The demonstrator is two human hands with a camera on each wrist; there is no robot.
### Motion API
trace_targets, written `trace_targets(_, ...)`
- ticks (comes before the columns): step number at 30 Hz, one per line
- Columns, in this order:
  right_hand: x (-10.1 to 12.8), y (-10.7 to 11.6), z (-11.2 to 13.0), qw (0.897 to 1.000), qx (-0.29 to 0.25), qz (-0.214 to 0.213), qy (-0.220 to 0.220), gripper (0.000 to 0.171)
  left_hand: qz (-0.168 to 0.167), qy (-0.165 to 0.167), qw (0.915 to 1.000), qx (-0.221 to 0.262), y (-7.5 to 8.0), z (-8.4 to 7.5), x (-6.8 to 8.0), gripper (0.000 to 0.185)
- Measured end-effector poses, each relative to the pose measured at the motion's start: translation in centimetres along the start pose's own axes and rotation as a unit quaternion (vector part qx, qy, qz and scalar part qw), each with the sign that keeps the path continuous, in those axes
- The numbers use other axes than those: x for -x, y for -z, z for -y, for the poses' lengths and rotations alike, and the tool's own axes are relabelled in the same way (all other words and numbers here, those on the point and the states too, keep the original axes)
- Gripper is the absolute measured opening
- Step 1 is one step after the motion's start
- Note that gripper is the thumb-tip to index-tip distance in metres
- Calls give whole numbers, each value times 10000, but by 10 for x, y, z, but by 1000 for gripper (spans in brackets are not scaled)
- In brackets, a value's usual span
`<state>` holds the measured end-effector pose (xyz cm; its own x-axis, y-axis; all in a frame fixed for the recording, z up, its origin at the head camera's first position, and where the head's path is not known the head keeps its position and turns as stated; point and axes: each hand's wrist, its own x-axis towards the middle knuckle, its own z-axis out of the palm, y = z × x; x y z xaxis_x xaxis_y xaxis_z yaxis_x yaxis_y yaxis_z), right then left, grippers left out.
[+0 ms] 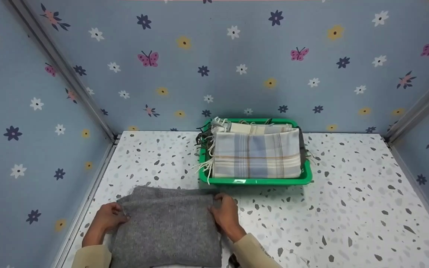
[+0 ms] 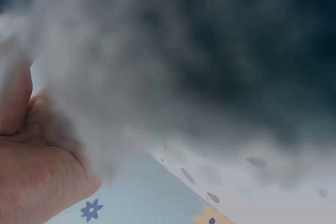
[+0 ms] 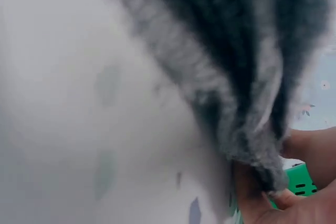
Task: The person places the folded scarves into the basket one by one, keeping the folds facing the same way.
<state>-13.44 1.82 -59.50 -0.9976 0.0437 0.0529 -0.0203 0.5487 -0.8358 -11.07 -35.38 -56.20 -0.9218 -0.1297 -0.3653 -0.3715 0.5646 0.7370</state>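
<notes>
A grey woven cloth (image 1: pixel 169 227), folded in layers, lies at the front left of the speckled table. My left hand (image 1: pixel 109 217) pinches its left edge near the far corner. On the opposite side my right hand (image 1: pixel 226 214) grips the far right corner between thumb and fingers. In the right wrist view the folded layers of the grey cloth (image 3: pixel 210 61) gather into the fingers of the right hand (image 3: pixel 310 203). Blurred grey cloth (image 2: pixel 136 66) fills most of the left wrist view, hiding the fingertips of the left hand (image 2: pixel 42 177).
Behind the cloth, a green plastic basket (image 1: pixel 255 181) stands near the back wall. Folded plaid fabric (image 1: pixel 257 156) with white fringe lies in it, with darker fringed fabric (image 1: pixel 202 137) beneath. Flower-patterned walls (image 1: pixel 214 56) enclose the white speckled table (image 1: pixel 348 208).
</notes>
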Motion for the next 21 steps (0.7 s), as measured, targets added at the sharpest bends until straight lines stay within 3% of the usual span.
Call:
trace_targets(6, 2, -2, -2, 9978, 335, -193, 538, 24, -59, -41, 9999, 119, -5, -3, 3, 20)
trace_targets(21, 5, 3, -7, 9930, 489, -291, 1038, 23, -141, 100, 9997, -164, -10, -9, 0, 23)
